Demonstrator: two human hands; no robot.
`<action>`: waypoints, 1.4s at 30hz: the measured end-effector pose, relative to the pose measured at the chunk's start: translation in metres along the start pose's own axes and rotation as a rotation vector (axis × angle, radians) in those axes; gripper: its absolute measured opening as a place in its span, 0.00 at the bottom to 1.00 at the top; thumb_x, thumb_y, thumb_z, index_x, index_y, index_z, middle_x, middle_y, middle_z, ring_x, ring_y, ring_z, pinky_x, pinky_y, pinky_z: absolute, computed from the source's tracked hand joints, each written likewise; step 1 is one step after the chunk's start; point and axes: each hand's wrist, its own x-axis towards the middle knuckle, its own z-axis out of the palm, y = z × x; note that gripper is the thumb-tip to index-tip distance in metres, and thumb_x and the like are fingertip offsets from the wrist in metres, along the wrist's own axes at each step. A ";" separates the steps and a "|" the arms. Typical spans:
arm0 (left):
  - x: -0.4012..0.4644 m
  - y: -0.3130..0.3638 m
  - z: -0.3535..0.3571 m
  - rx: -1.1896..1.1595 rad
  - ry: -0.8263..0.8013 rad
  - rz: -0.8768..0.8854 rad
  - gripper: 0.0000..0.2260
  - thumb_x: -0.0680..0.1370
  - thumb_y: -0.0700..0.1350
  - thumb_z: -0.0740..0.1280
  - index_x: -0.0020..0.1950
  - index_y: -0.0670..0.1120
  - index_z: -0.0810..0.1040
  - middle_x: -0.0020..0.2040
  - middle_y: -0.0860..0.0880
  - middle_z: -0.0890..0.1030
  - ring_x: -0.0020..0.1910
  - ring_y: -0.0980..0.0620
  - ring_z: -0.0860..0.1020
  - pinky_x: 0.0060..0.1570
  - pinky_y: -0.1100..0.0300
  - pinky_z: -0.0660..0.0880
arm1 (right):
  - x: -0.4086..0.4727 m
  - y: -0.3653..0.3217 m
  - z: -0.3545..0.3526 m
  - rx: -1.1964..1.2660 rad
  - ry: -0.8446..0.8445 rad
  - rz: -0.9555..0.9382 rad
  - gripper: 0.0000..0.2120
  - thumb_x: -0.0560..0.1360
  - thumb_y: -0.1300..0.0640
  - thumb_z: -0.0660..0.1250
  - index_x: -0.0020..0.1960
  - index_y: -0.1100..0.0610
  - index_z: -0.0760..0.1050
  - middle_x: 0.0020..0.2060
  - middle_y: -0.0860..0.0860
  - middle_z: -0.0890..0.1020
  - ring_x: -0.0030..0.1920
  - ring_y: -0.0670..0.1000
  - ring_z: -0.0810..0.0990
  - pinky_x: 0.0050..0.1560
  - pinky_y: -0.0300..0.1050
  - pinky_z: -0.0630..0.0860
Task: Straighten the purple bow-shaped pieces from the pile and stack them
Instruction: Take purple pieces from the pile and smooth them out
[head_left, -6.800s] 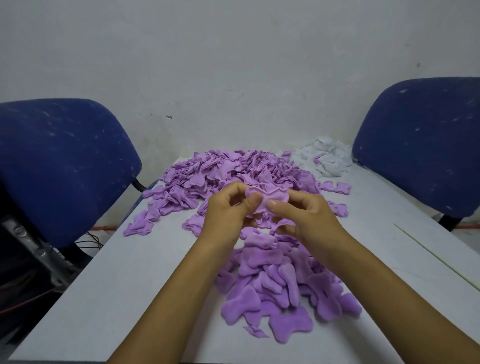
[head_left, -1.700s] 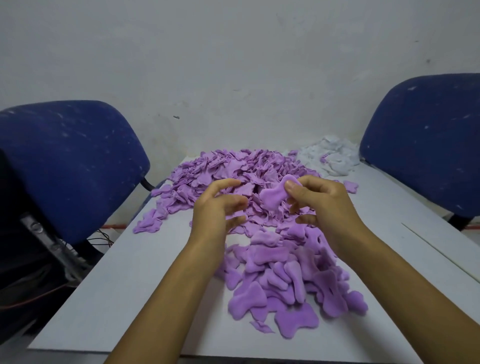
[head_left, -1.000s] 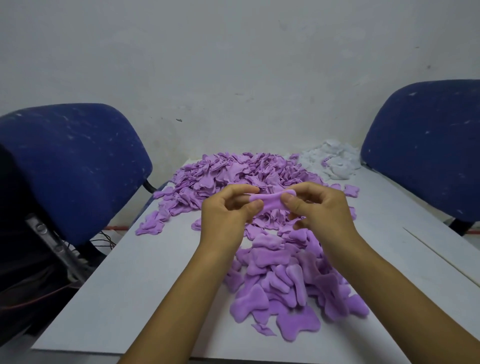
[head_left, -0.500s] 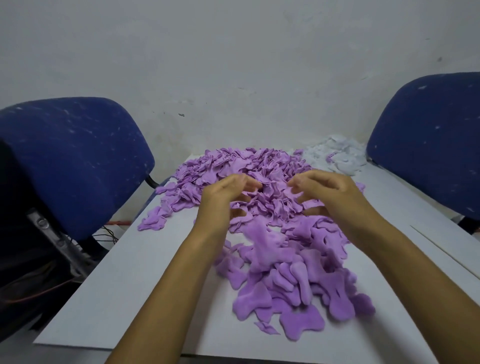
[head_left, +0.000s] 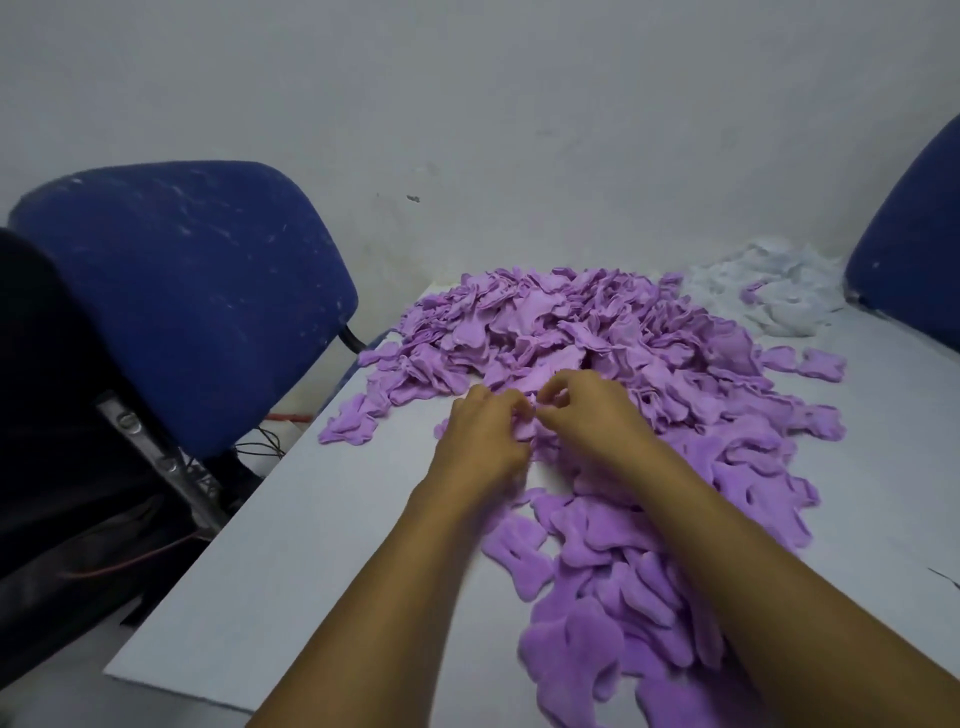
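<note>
right chair (head_left: 914, 260) cut by frame edge, fingertips of both hands buried in purple pile (head_left: 571, 332), grip unclear

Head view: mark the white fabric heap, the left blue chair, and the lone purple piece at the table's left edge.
white fabric heap (head_left: 774, 293), head view, middle of the heap.
left blue chair (head_left: 197, 291), head view, middle of the backrest.
lone purple piece (head_left: 349, 427), head view, its centre.

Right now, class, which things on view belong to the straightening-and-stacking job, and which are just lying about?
Part of the job:
- big purple pile
- nearer heap of flattened purple pieces
- left hand and right hand, both at the pile's near edge
- table

Just lying about:
- white fabric heap
- blue chair
- second blue chair
</note>
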 end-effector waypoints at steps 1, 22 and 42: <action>-0.001 -0.003 0.005 0.027 0.028 0.011 0.14 0.74 0.44 0.68 0.59 0.52 0.75 0.55 0.46 0.71 0.59 0.45 0.70 0.56 0.50 0.72 | 0.001 -0.002 0.002 0.040 0.017 -0.012 0.03 0.74 0.52 0.69 0.48 0.50 0.80 0.47 0.53 0.84 0.51 0.54 0.81 0.51 0.46 0.77; -0.051 0.084 -0.039 -1.179 -0.051 -0.069 0.14 0.77 0.32 0.64 0.54 0.50 0.78 0.40 0.47 0.82 0.36 0.50 0.81 0.34 0.58 0.78 | -0.093 0.008 -0.071 1.212 -0.050 0.035 0.14 0.78 0.65 0.66 0.58 0.48 0.74 0.36 0.54 0.81 0.31 0.50 0.78 0.30 0.41 0.76; -0.069 0.088 -0.044 -0.915 0.167 0.205 0.08 0.72 0.36 0.74 0.39 0.47 0.78 0.31 0.51 0.78 0.32 0.54 0.74 0.35 0.60 0.74 | -0.122 0.004 -0.073 0.934 0.112 -0.146 0.06 0.74 0.59 0.73 0.39 0.52 0.84 0.34 0.52 0.77 0.40 0.50 0.76 0.40 0.39 0.78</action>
